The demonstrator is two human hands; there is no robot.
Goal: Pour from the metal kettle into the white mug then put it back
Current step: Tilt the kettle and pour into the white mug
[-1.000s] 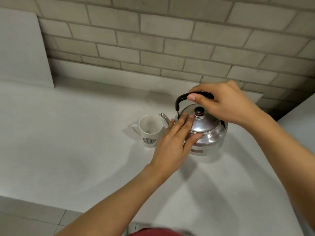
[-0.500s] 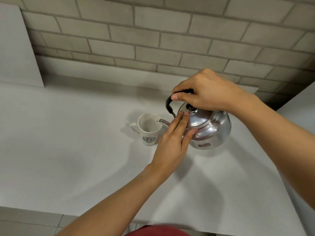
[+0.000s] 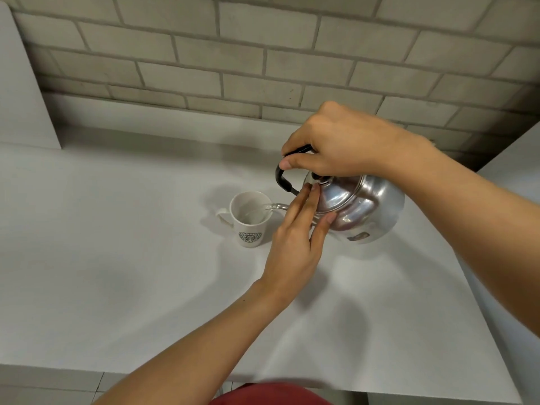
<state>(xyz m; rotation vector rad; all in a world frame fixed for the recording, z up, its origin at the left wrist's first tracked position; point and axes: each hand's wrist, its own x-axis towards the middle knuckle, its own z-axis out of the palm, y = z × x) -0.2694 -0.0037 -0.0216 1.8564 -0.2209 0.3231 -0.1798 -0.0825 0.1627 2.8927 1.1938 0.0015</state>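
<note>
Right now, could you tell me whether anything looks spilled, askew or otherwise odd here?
Nothing stands out. The metal kettle is tilted on purpose, its spout over the white mug, held by the right hand while the left hand steadies the lid. The counter shows no spill.

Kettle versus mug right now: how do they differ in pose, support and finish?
The metal kettle is tipped toward its spout; the white mug stands upright. The kettle is held by the right hand at its black handle, with the left hand against its lid; the mug rests untouched on the counter. The kettle is shiny metal, the mug matte white with a logo.
</note>
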